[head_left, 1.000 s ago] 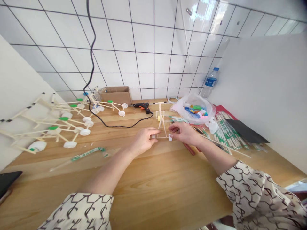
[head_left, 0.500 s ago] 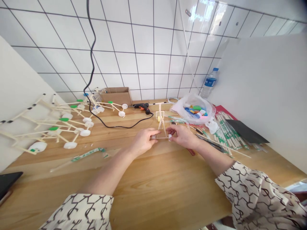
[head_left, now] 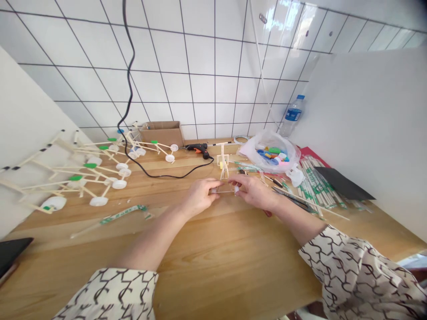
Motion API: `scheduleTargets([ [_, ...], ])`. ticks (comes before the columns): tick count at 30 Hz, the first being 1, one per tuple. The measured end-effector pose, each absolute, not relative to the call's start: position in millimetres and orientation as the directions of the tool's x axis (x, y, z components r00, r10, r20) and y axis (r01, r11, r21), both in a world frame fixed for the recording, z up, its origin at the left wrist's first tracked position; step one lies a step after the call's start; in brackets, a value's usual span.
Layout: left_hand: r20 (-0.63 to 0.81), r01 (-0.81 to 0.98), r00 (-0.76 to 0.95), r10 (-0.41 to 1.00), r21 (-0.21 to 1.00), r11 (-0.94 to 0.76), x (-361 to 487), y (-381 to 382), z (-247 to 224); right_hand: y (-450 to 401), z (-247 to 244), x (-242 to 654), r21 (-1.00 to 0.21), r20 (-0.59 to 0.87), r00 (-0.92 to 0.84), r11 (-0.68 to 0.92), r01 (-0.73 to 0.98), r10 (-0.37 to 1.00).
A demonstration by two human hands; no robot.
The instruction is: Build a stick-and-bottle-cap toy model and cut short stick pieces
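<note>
A small scooter-like model made of pale wooden sticks (head_left: 223, 155) stands on the table between my hands, with a T-shaped crossbar at its far end and a yellow piece on it. My left hand (head_left: 199, 195) is closed at its near left corner, fingers round a white wheel (head_left: 214, 190). At the near right corner, my right hand (head_left: 252, 191) pinches another white wheel (head_left: 236, 190). A thin stick runs between the two wheels. My fingers partly cover the model's side sticks.
Several similar stick models (head_left: 90, 166) stand at left. Behind are a cardboard box (head_left: 163, 133) and a black glue gun (head_left: 199, 149) with its cable. A bag of coloured caps (head_left: 271, 153), a water bottle (head_left: 292, 116), wrapped chopsticks (head_left: 308, 184) and scissors (head_left: 295, 200) are at right.
My right hand has shifted slightly left, its fingertips now further over the model's right side stick. The left hand looks almost the same.
</note>
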State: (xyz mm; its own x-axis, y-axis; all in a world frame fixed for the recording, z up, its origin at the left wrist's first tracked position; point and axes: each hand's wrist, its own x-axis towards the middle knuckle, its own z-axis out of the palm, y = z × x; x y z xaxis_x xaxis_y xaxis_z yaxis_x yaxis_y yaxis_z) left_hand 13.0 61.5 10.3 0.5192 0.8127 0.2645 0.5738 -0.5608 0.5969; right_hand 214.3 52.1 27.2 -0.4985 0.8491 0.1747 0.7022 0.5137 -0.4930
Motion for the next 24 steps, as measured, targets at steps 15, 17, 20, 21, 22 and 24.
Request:
scheduleTargets([
  [15, 0.264, 0.584, 0.521, 0.811, 0.583, -0.565, 12.9, 62.5, 8.0, 53.0, 27.8, 215.5, -0.365, 0.131, -0.513, 0.522, 0.771, 0.849],
  [17, 0.260, 0.583, 0.521, 0.813, 0.588, -0.561, 13.2, 61.9, 9.0, 53.0, 27.5, 215.9, -0.365, 0.128, -0.510, 0.519, 0.773, 0.850],
  [20, 0.259, 0.582, 0.521, 0.813, 0.589, -0.561, 13.4, 60.8, 10.6, 52.8, 27.7, 215.6, -0.368, 0.129, -0.512, 0.520, 0.771, 0.849],
  [21, 0.259, 0.581, 0.521, 0.813, 0.590, -0.561, 13.4, 60.6, 11.0, 52.6, 27.9, 215.4, -0.367, 0.130, -0.511, 0.520, 0.771, 0.849],
  [22, 0.260, 0.578, 0.522, 0.812, 0.593, -0.561, 13.3, 60.4, 11.2, 52.5, 28.2, 215.1, -0.365, 0.131, -0.510, 0.520, 0.772, 0.850],
  [24, 0.263, 0.570, 0.525, 0.809, 0.597, -0.564, 13.0, 60.2, 11.2, 52.3, 28.5, 214.9, -0.361, 0.134, -0.509, 0.520, 0.774, 0.850],
])
